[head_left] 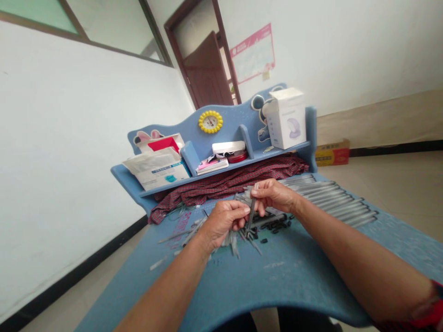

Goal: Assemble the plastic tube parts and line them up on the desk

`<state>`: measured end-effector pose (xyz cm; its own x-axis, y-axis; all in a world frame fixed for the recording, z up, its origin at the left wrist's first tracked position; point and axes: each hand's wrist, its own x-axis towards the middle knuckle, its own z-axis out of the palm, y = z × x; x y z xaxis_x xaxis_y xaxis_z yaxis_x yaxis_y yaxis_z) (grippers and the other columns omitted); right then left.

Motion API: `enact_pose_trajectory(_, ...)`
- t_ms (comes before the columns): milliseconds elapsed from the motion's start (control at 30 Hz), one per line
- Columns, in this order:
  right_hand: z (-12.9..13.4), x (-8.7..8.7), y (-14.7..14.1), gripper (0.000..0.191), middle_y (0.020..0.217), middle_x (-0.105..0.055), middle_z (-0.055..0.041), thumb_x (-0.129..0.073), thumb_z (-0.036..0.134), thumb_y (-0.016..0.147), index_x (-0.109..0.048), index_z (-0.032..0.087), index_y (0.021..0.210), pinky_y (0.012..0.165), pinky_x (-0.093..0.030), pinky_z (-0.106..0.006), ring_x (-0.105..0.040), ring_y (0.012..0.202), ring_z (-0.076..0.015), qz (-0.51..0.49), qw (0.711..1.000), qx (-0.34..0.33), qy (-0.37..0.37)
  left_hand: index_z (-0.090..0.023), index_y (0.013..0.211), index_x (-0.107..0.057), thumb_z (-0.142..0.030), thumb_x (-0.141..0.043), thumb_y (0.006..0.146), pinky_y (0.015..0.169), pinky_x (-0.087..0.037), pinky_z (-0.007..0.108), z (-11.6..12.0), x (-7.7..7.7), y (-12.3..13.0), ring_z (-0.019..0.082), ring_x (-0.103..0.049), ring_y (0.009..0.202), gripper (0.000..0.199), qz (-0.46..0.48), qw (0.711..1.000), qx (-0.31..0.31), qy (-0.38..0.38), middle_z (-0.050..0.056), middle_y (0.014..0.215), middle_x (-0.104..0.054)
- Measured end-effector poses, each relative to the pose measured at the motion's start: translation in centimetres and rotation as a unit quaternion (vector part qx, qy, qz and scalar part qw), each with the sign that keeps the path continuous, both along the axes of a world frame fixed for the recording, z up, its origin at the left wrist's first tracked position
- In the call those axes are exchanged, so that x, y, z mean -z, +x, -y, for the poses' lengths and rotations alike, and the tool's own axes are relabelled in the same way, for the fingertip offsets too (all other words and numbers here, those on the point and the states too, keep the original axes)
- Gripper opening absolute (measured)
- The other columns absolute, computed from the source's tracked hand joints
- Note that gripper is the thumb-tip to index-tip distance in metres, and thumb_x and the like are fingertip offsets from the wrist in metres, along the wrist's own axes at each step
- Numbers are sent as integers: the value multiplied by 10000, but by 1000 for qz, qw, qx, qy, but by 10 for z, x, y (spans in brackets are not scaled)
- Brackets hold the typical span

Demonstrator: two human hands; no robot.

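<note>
Both hands meet over a blue desk [294, 267]. My left hand [226, 219] is closed, its thumb and fingers pinched at the side of a thin grey strip [251, 214]. My right hand [272, 196] pinches the upper end of that strip, which stands nearly upright between the hands. Under and around them lie loose translucent grey pieces [233, 244]. Small black caps [277, 225] are scattered just right of the strip. Long grey tubes with dark ends [332, 200] lie side by side beyond my right forearm.
A checked red cloth [224, 182] is bunched along the desk's back. Above it, a blue shelf [194, 159] holds a white box [287, 120], a mask box [166, 175] and booklets [212, 165]. A cardboard box [332, 154] sits on the floor at right.
</note>
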<state>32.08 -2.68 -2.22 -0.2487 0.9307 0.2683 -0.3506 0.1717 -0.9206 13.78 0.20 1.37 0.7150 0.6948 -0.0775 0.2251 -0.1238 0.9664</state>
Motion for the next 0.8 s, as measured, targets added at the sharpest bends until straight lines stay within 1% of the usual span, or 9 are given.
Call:
enact_pose_trajectory(133,0,-1,0,253,591,-695,-56,-678,334,709,-573,104,709,377,-443,-186,-611,388,-137,4,1000,-2,1,-106,619,-619,-308,-674,645,378,-224,176,1,0,0,50,-404,393,211,-1,1000,4,-8,-13,465,-514)
enact_pose_trajectory(333,2,-2,0,262,555,-684,-52,-694,334,680,-563,108,692,347,-420,-178,-602,371,-142,-3,1000,2,-3,-103,645,-630,-303,-691,627,379,-232,171,2,0,0,51,-415,396,209,-5,1000,7,-20,-9,475,-525)
enact_pose_trajectory(533,3,-3,0,244,586,-697,-63,-694,312,674,-570,108,720,378,-459,-195,-614,388,-149,-1,1000,-5,-4,-104,648,-644,-295,-695,627,384,-232,174,0,4,-1,45,-404,381,198,-14,1000,7,-26,-16,450,-518)
enact_pose_trajectory(800,3,-1,2,222,575,-691,-54,-685,294,688,-566,113,734,383,-461,-203,-617,395,-155,-2,1000,-12,-4,-105,641,-636,-271,-700,616,380,-231,172,2,3,0,40,-401,371,180,-23,1000,5,-20,-22,439,-518)
